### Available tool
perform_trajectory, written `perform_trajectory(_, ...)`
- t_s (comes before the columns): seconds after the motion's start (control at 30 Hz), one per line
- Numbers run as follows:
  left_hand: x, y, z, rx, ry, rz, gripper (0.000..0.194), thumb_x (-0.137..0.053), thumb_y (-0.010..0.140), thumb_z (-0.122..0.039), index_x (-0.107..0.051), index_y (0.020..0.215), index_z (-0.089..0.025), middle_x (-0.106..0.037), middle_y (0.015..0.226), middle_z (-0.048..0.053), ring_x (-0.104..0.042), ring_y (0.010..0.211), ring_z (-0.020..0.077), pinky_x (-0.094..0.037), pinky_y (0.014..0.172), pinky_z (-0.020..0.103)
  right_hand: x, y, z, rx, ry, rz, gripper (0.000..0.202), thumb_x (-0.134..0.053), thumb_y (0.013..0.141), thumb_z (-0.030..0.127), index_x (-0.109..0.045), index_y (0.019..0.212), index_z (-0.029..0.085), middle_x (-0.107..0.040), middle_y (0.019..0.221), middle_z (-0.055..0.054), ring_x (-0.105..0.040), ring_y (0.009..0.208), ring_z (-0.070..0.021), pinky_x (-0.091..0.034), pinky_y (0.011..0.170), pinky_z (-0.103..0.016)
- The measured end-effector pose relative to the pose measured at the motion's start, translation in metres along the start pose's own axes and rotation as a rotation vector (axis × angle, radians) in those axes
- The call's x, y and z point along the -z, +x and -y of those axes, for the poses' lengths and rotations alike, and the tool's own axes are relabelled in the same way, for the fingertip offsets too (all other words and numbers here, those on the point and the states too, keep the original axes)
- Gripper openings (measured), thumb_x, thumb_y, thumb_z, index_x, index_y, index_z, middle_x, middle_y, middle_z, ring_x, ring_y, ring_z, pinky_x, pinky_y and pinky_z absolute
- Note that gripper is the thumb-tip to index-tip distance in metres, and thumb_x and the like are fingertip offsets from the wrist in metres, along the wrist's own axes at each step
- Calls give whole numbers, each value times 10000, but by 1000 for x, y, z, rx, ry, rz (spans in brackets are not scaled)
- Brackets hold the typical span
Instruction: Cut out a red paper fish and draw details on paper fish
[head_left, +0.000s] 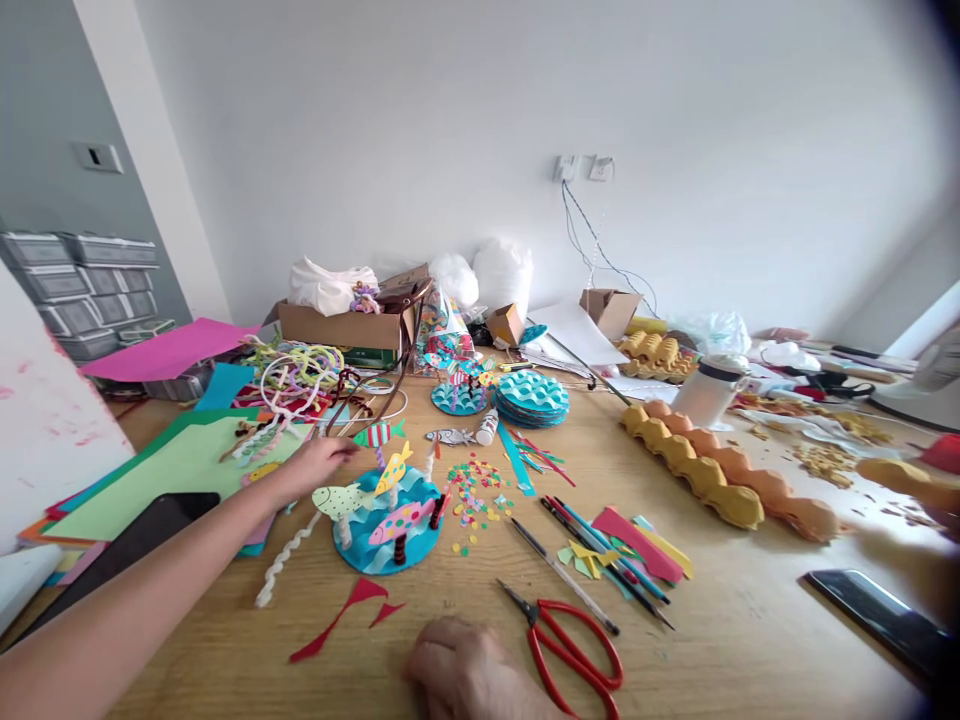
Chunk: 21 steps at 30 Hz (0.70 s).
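Observation:
My left hand (319,464) reaches in from the left, its fingers pressed together at the tail end of a green paper fish (379,434) with red and white stripes. That fish stands on a purple twisted pipe-cleaner stem above a round blue wavy base (386,555). Other paper fish share the base: a pale green one (341,500), a yellow one (393,467) and a pink dotted one (403,522). My right hand (469,670) rests on the table at the bottom with curled fingers; its palm is hidden. Red-handled scissors (574,650) lie beside it.
Red paper scraps (349,615), confetti dots (476,485) and pens (566,570) lie around. Behind are stacked blue wavy discs (531,400) and a pipe-cleaner heap (300,375). Egg-carton strips (697,470) and a phone (874,615) are at right, near a blurred shape.

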<state>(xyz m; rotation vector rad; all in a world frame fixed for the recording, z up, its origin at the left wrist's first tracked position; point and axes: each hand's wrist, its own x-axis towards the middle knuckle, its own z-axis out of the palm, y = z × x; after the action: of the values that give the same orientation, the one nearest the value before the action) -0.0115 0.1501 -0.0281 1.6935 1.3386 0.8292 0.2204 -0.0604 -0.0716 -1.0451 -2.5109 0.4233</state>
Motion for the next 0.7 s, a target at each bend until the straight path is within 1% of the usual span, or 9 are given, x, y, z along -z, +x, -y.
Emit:
perform_trajectory(0.07,6,-19,-6,72,-151,-70,165,-627,883,-255,-658,997,-140,-702,997,58,-670,906,205,-536,841,400,11,0,9,-104,127,-8,320,-486,744,16,-696,948,146,-716,881,-94,-672,800,-172,-490,697,-203)
perform_trajectory(0.2,9,-68,-15,178,-473,-210,221,-571,837,-79,-666,1024,-150,-739,976,87,-695,931,184,-551,806,253,23,1,16,-352,362,-188,368,-419,786,38,-713,984,137,-726,953,-105,-682,895,-202,-506,799,-266)
perform_trajectory(0.27,5,-92,-20,236,-603,-245,254,-538,831,-35,-664,1025,-137,-736,993,107,-704,908,178,-566,769,237,23,3,12,-498,477,-254,381,-430,788,69,-704,1048,124,-729,962,-110,-681,911,-215,-501,831,-304)
perform_trajectory(0.33,-1,-112,-23,278,-714,-273,292,-517,819,1,-658,1033,-138,-731,1014,106,-709,895,176,-577,781,247,23,5,6,-634,611,-298,456,-457,734,67,-666,1138,103,-727,988,-121,-676,950,-230,-493,849,-330)
perform_trajectory(0.4,-9,-128,-26,323,-795,-276,324,-498,804,35,-647,1047,-120,-727,1007,119,-709,906,184,-582,797,263,24,7,0,-744,834,-318,523,-473,680,67,-627,1179,83,-717,1022,-139,-663,1008,-246,-504,791,-318)
perform_trajectory(0.5,-19,-143,-28,375,-864,-277,349,-492,794,65,-633,1062,-108,-717,1019,124,-705,897,175,-585,770,251,33,9,-1,-820,1100,-427,527,-545,628,87,-610,1151,99,-663,1161,-150,-619,1101,-250,-497,742,-280)
perform_trajectory(0.57,-23,-148,-29,399,-893,-280,370,-491,798,74,-625,1082,-122,-709,1033,107,-701,891,160,-582,757,239,39,11,0,-873,1227,-497,466,-613,603,99,-625,1069,127,-632,1203,-138,-620,1081,-240,-493,712,-262)
perform_trajectory(0.63,-27,-150,-31,421,-913,-275,381,-490,807,73,-618,1101,-132,-708,1016,96,-702,875,158,-580,750,243,44,15,0,-905,1333,-541,408,-664,592,97,-627,996,136,-634,1148,-116,-645,979,-211,-492,678,-250)
perform_trajectory(0.7,-29,-151,-32,441,-929,-260,381,-484,821,69,-606,1125,-125,-710,981,101,-707,850,168,-580,744,261,46,21,-1,-924,1422,-576,361,-686,581,59,-618,929,125,-644,1011,-79,-654,817,-157,-483,630,-226)
